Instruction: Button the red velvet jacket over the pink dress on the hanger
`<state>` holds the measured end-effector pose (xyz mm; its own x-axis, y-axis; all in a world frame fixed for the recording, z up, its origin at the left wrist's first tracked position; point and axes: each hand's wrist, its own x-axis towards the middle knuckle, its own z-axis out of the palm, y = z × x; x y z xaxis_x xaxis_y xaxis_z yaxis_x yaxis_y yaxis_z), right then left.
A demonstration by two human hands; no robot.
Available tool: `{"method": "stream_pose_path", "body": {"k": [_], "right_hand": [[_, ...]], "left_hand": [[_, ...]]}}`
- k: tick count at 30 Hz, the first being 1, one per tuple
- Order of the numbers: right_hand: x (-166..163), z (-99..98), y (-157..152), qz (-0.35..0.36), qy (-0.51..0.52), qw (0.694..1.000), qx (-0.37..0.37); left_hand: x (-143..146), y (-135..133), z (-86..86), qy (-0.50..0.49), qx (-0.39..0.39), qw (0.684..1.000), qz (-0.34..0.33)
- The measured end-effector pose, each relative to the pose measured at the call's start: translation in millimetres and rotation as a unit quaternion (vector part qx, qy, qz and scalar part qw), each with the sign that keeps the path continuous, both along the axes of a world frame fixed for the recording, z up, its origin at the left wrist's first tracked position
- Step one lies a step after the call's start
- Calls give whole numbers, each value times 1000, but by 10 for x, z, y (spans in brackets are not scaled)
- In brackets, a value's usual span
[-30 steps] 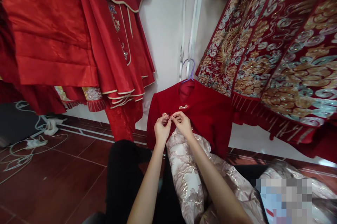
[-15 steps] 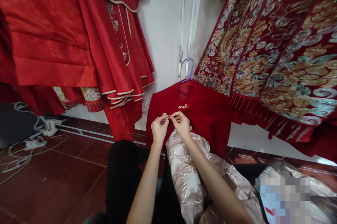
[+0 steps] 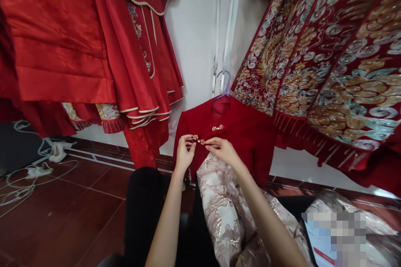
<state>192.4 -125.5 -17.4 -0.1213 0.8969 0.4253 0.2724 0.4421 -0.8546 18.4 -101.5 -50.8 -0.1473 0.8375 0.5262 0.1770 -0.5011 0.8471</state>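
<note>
A dark red jacket [image 3: 250, 133] hangs in front of me on a purple hanger [image 3: 227, 87]. One gold flower clasp [image 3: 218, 128] sits near its neckline, fastened across the front. Lower down, a second gold flower clasp [image 3: 199, 140] with pearl-like beads lies between my hands, its two halves meeting. My left hand [image 3: 185, 152] pinches the jacket's front edge at the left end of this clasp. From the other side, my right hand [image 3: 223, 151] pinches at the clasp's right end, thumb and fingers together. Shiny pale brocade fabric [image 3: 224, 204] rests below the jacket, under my right forearm.
Red garments [image 3: 62, 41] hang at the left, and a heavily embroidered red garment [image 3: 338, 62] at the right. A white metal rack post [image 3: 230, 20] stands behind the jacket. White cables [image 3: 21, 185] lie on the tiled floor [image 3: 84, 204]. A phone [image 3: 316, 237] lies at lower right.
My hands have moved apart from close together at the lower clasp, uncovering it. My right hand has shifted right and down, the left slightly left.
</note>
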Motion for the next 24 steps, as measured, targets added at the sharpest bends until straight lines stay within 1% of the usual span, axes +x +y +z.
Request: {"method": "stream_pose_path", "body": {"k": [2, 4, 6, 8, 10, 12, 13, 16, 18, 20, 22, 24], "right_hand": [[233, 50, -194, 4, -18, 1000, -23], [466, 100, -372, 3, -64, 995, -76], [648, 141, -487, -34, -150, 983, -99], [751, 158, -524, -76, -205, 970, -105], [775, 140, -500, -76, -223, 966, -109], [745, 90, -444, -59, -229, 966, -109], [719, 57, -411, -65, -230, 965, -105], [634, -47, -310, -124, -242, 959, -80], [590, -105, -252, -155, -254, 952, -67], [567, -148, -205, -169, -252, 950, -68], [569, -176, -171, -160, -228, 957, -86], [598, -189, -149, -140, -194, 966, -101]], "left_hand": [[-109, -38, 22, 14, -29, 999, -20], [-239, -80, 46, 52, -66, 995, -56], [-354, -120, 60, 91, -121, 983, -104], [-426, -156, 58, 106, -186, 966, -147], [-450, -187, 44, 115, -231, 951, -170], [-444, -216, 27, 132, -249, 944, -170], [-437, -229, 20, 143, -259, 940, -172], [-431, -258, 12, 151, -305, 919, -200], [-436, -266, 23, 154, -316, 909, -223], [-433, -265, 47, 155, -296, 914, -232], [-412, -260, 76, 145, -268, 920, -245], [-369, -256, 102, 127, -257, 918, -274]]}}
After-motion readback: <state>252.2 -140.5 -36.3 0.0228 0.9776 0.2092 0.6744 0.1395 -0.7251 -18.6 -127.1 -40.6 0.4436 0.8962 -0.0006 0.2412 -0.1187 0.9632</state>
